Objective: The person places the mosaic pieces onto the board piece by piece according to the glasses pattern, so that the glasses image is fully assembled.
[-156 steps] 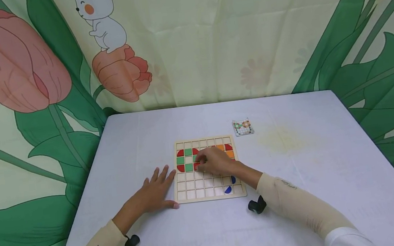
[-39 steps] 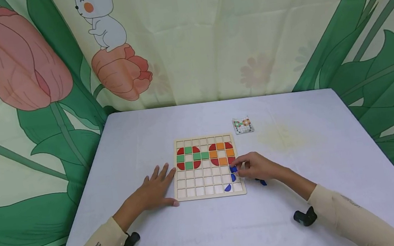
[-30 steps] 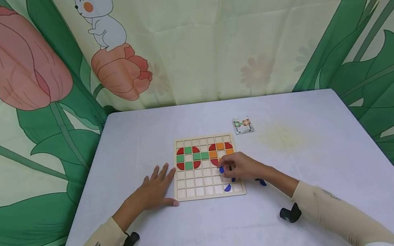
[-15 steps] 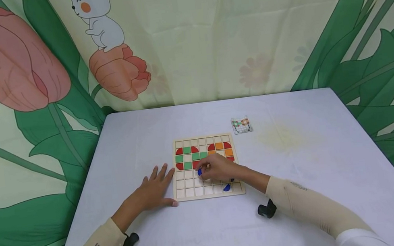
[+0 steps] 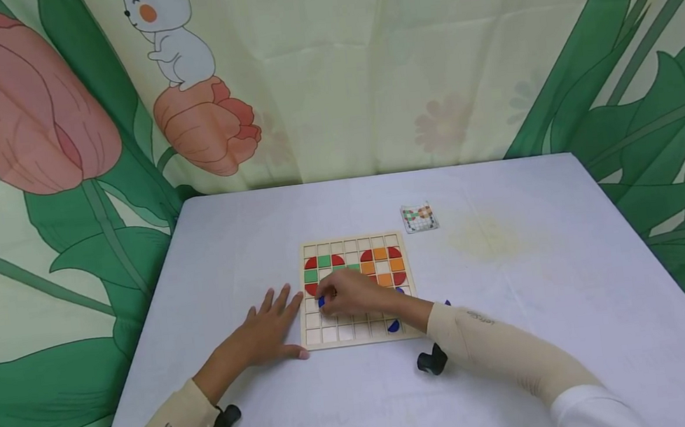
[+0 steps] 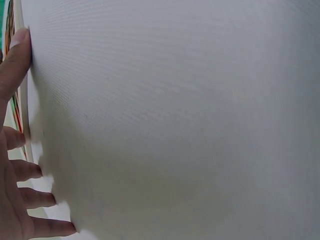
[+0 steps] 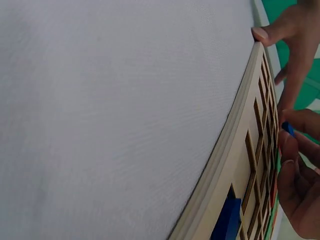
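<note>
A square wooden grid board lies on the table, with red, green and orange tiles forming two ring shapes in its upper rows. My right hand is over the board's left part, below the green and red ring. Between thumb and fingertips it pinches a small blue tile, also seen as a blue tile in the right wrist view. My left hand rests on the table with fingers spread, its fingertips and thumb at the board's left edge. Part of the green ring is hidden behind my right hand.
A half-round blue piece lies on the board's lower right. Another bit of blue shows above my right wrist, and one more blue piece peeks out beside the sleeve. A small pattern card lies beyond the board's upper right corner.
My right hand first was over the tiled rows, then at the board's right edge. From there it has carried a blue tile leftward across the board. My left hand has stayed in place.
</note>
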`<act>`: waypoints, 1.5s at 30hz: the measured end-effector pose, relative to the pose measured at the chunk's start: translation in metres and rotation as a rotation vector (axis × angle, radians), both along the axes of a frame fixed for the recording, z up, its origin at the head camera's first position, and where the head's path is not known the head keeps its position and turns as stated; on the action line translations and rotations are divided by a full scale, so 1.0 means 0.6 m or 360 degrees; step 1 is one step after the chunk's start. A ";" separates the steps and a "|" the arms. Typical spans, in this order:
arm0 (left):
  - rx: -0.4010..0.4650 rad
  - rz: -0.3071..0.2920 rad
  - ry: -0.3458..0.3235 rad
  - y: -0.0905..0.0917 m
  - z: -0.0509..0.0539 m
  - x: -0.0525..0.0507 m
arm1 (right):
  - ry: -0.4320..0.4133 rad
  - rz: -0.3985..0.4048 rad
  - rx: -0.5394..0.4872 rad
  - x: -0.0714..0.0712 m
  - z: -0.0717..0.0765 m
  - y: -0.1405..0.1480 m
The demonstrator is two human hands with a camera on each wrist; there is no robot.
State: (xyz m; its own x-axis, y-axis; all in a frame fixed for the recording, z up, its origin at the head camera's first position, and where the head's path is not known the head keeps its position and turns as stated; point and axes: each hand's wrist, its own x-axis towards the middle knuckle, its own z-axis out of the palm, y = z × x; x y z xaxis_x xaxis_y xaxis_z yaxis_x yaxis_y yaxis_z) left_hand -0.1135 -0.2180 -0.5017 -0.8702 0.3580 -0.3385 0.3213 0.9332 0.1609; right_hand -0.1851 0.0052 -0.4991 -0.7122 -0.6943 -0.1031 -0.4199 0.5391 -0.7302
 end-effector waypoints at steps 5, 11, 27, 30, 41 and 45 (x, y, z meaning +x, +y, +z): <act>-0.0001 -0.0002 -0.0009 0.000 0.002 0.001 | 0.0075 -0.0036 0.0066 0.004 -0.003 -0.017; 0.0005 0.0006 -0.0018 0.000 0.004 -0.002 | 0.0089 -0.0062 0.0101 0.007 -0.002 -0.022; 0.0004 -0.0031 0.0007 -0.003 0.004 -0.002 | 0.0164 -0.0048 0.0150 0.003 0.001 -0.022; -0.0008 -0.0035 0.0004 -0.003 0.003 -0.002 | 0.0173 -0.0047 0.0151 0.003 0.000 -0.022; -0.0005 -0.0011 0.0000 -0.002 0.001 0.000 | 0.0063 -0.0020 0.0076 0.005 0.013 -0.001; -0.0019 0.0001 0.0005 -0.001 0.001 0.002 | 0.0038 -0.0058 0.0038 -0.003 0.016 0.031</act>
State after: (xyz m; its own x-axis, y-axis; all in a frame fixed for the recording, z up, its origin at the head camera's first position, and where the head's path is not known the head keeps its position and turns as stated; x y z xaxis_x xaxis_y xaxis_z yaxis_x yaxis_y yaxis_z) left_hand -0.1123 -0.2188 -0.5010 -0.8714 0.3535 -0.3402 0.3213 0.9352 0.1489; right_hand -0.1869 0.0239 -0.4894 -0.7394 -0.6656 -0.1018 -0.4170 0.5714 -0.7069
